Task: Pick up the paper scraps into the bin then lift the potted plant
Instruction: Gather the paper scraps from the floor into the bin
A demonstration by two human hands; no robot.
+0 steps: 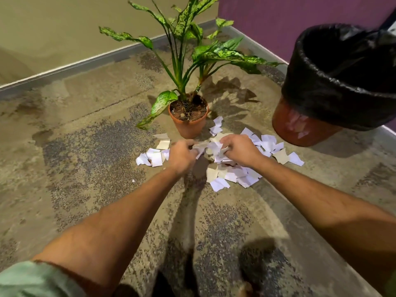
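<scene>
Setting: a mottled, speckled floor (90, 146) in a room corner, seen from above by a person leaning forward with both bare arms stretched out.
Left hand (182, 155): at the centre of the view, fingers curled around a bunch of paper scraps, knuckles up.
Right hand (241, 150): just beside the left, toward 3 o'clock, fingers also curled and pinching scraps from the same bunch.
Paper scraps (231, 172): torn white and cream pieces lying scattered on the floor under and around both hands; one small cluster sits at 9 o'clock of the left hand, a larger spread runs from 3 to 5 o'clock of the right hand, and a few pieces lie against the foot of the plant pot.
Potted plant (188, 116): a terracotta-coloured pot standing upright at 12 o'clock of the hands, near them. It holds dark soil and a plant with long green, pale-speckled leaves; one leaf droops over the rim toward 8 o'clock.
Bin (334, 82): a round reddish-brown container at 2 o'clock, well apart from the hands, lined with a black plastic bag folded down over its rim. Its inside is dark, so I cannot tell what it contains.
Walls: beige wall (53, 28) at 10 o'clock, purple wall (278, 22) at 1 o'clock, meeting behind the plant.
</scene>
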